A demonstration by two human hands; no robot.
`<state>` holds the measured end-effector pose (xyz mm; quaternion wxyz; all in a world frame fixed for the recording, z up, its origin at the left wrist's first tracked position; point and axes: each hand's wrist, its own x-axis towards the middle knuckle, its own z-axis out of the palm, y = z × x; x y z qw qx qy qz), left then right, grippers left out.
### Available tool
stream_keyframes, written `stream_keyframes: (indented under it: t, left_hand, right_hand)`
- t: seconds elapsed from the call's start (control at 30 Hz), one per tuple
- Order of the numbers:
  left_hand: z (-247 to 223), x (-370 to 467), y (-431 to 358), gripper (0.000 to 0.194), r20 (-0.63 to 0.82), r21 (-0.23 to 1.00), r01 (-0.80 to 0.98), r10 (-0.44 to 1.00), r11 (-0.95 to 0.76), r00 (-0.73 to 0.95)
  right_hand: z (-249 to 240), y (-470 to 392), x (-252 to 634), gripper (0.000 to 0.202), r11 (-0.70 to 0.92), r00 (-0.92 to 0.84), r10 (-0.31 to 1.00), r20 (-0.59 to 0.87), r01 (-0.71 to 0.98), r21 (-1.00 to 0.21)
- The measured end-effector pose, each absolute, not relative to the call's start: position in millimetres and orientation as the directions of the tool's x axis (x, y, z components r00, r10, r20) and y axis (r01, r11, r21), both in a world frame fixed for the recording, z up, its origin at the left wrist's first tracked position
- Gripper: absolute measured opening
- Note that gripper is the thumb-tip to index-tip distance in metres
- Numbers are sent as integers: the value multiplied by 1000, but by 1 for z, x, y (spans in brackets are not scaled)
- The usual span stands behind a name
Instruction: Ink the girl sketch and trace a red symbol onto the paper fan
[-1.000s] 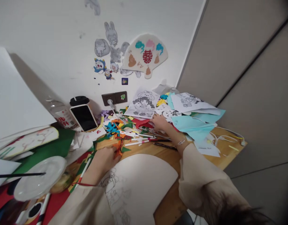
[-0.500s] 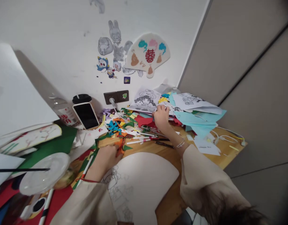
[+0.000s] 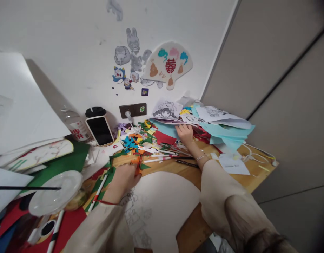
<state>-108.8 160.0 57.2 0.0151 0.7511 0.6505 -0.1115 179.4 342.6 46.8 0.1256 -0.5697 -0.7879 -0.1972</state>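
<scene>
My right hand [image 3: 185,134] is at the paper pile against the wall, its fingers closed on the front edge of some sheets. On top of them lies a drawing of a braided girl [image 3: 165,109], and light blue paper [image 3: 165,129] shows beneath. My left hand [image 3: 125,181] rests at the upper left edge of a white fan-shaped board [image 3: 165,200], its fingers curled down beside an orange item [image 3: 137,162]. What those fingers hold, if anything, is hidden. Pencil-like line drawings cover the board's left part.
Coloured paper scraps [image 3: 130,143], white sticks [image 3: 162,157] and a black pen [image 3: 187,163] lie beyond the board. At left stand a phone [image 3: 100,130], a bottle [image 3: 77,126] and a lidded cup [image 3: 56,191] with a black straw. A white cable [image 3: 252,153] lies at right.
My right hand has drawn the sheets' edge up and slightly towards me, exposing more light blue paper below. My left hand stays by the orange item. The view has shifted slightly.
</scene>
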Motion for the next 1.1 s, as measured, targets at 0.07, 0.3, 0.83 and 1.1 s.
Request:
stream_keyframes:
  t: [0.07,0.3,0.83,1.1]
  left_hand:
    - [57,-108,160,33,-184,-124,980,974,-154,130]
    - [57,-105,159,33,-169,-135,981,979,-139,115]
    - [52,-102,154,35,-130,-155,980,986,-121,102]
    - [53,-101,153,36,-142,-160,980,985,-118,96]
  right_hand:
    - [45,344,182,47,290,-334,853,402,942,169]
    - [55,342,168,49,383,-418,838,351,908,168]
    - [56,337,163,33,488,-489,860,-147,871,-45]
    - [62,349,176,16,520,-477,844,243,840,-154]
